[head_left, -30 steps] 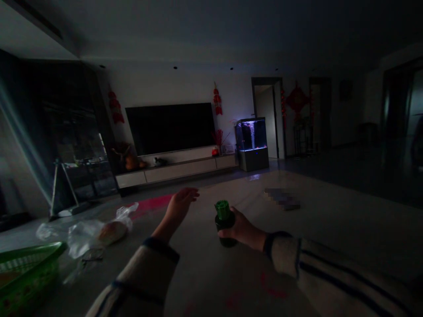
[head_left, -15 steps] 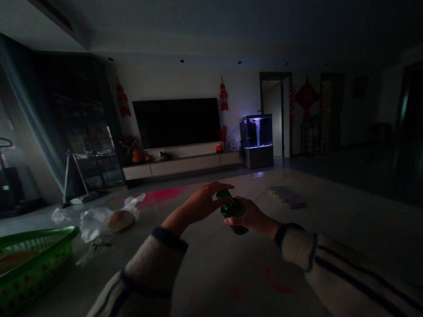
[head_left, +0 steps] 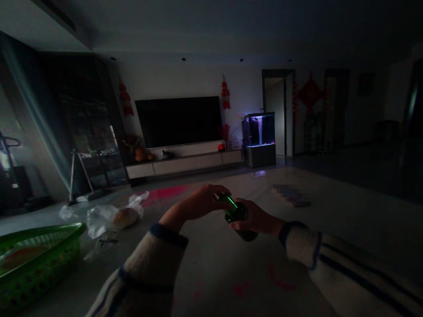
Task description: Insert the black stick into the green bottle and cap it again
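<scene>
The right hand [head_left: 256,219] grips a tilted green bottle [head_left: 238,216]; the left hand [head_left: 201,203] has its fingers closed on the cap. Bare tabletop [head_left: 330,220] lies around, with the basket [head_left: 36,259] far left.

**Single Head-Worn Camera**

The camera is worn on the head, facing forward and slightly down across the table [head_left: 211,281] toward the television [head_left: 178,121] on the far wall. Directly below the television, nearest the lens, are the left hand [head_left: 201,203], right hand [head_left: 256,218] and the bottle [head_left: 238,215] they grip.
</scene>
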{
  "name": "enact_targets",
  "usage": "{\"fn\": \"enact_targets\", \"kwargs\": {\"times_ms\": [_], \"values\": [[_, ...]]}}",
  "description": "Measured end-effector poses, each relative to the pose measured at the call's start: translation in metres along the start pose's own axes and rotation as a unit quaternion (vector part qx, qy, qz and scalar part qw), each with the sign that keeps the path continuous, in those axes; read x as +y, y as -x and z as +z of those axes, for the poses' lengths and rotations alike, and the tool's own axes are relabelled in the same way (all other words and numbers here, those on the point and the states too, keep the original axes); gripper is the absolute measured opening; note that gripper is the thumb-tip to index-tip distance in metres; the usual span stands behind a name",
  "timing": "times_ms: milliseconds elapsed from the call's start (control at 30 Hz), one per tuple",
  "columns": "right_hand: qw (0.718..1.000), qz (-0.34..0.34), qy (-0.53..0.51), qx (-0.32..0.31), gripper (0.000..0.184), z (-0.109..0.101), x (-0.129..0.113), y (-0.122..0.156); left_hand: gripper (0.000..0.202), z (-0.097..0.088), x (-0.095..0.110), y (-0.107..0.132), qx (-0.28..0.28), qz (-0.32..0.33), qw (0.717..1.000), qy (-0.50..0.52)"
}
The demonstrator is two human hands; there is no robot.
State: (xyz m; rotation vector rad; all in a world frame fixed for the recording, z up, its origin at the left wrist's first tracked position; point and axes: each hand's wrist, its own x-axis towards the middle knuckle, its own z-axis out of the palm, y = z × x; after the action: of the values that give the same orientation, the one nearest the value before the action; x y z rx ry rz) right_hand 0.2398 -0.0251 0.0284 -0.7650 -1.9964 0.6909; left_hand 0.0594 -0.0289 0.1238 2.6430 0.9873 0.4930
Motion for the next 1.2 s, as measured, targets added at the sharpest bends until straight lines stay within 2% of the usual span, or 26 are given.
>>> {"fn": "enact_targets", "kwargs": {"times_ms": [133,267,400,500,600,833,1000,1200], "values": [[1.0,-0.004,-0.027,0.006,0.039,0.001,0.0,0.0,0.031,0.005,0.006,-0.002,0.029,-0.046,0.996,-0.071],[1.0,-0.004,-0.026,0.014,0.041,0.0,0.0,0.001,0.033,0.006,0.005,-0.002,0.047,-0.045,0.996,-0.054],[0.999,0.012,-0.028,0.013,0.04,-0.001,0.0,0.001,0.036,0.001,-0.001,-0.001,0.027,-0.029,0.999,0.019],[0.999,0.011,-0.033,0.011,0.04,-0.002,0.0,0.001,0.046,-0.003,-0.002,0.002,-0.021,0.02,0.995,0.092],[0.999,0.014,-0.035,0.005,0.04,-0.002,-0.001,0.001,0.041,-0.004,-0.002,0.004,-0.041,0.039,0.992,0.109],[1.0,0.01,-0.018,-0.009,0.039,-0.001,-0.001,0.001,0.029,-0.002,-0.013,-0.002,0.007,-0.028,0.999,0.037],[1.0,0.023,-0.016,0.001,0.04,-0.002,0.001,0.001,0.041,-0.009,-0.016,0.002,0.033,-0.044,0.996,0.071],[0.999,0.022,-0.023,-0.006,0.04,-0.001,0.002,0.0,0.043,-0.011,-0.011,0.007,-0.026,0.026,0.996,0.084]]}}
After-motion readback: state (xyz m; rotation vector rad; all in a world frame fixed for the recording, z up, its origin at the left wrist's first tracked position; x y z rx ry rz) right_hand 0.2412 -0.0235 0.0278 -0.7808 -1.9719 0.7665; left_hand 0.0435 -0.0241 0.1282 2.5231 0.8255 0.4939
